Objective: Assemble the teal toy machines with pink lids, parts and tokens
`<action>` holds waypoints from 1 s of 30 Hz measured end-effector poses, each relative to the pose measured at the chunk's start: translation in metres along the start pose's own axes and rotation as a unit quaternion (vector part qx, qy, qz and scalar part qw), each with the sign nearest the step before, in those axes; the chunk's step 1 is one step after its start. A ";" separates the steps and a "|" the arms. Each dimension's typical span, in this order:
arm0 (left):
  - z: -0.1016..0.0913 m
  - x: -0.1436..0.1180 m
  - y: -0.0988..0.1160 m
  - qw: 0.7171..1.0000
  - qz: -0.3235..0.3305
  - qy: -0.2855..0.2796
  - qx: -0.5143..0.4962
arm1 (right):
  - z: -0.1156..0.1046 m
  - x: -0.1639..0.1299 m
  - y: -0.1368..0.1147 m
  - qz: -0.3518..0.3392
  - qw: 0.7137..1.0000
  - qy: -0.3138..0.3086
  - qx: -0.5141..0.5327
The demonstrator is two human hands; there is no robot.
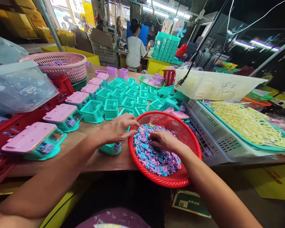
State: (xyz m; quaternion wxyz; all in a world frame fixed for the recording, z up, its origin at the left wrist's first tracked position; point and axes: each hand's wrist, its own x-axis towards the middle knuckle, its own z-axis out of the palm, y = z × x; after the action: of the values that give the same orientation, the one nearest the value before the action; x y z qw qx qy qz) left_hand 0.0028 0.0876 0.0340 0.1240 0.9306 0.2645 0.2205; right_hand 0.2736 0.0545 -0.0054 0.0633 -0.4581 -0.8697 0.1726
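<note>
Purple and blue spiral discs fill the red basket, where the right hand pinches among them, its grip curled and its contents hidden. Left hand rests loosely on the rim. Overhanging the table, the basket could tip.

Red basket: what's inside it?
The red basket holds a heap of small blue, purple and pink spiral discs. The right hand rests on the heap; the left hand reaches over the rim. Discs beneath the hands and deeper layers are hidden.
</note>
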 end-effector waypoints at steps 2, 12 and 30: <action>-0.012 -0.030 -0.010 0.998 -0.034 0.043 -0.005 | 0.001 -0.001 0.002 0.017 1.000 0.006 0.007; 0.025 -0.098 -0.015 0.989 -0.086 -0.014 0.119 | -0.024 -0.007 0.000 0.044 0.999 0.017 -0.004; 0.013 -0.149 0.000 0.955 -0.211 0.193 0.080 | 0.002 -0.050 -0.147 -0.104 0.982 0.134 0.080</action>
State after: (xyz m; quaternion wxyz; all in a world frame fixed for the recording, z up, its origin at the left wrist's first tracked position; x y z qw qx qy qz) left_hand -0.1045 0.0047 -0.0290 0.0393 0.8003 0.4903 0.3429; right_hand 0.1880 -0.0632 0.0482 0.2333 -0.3777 -0.8796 0.1709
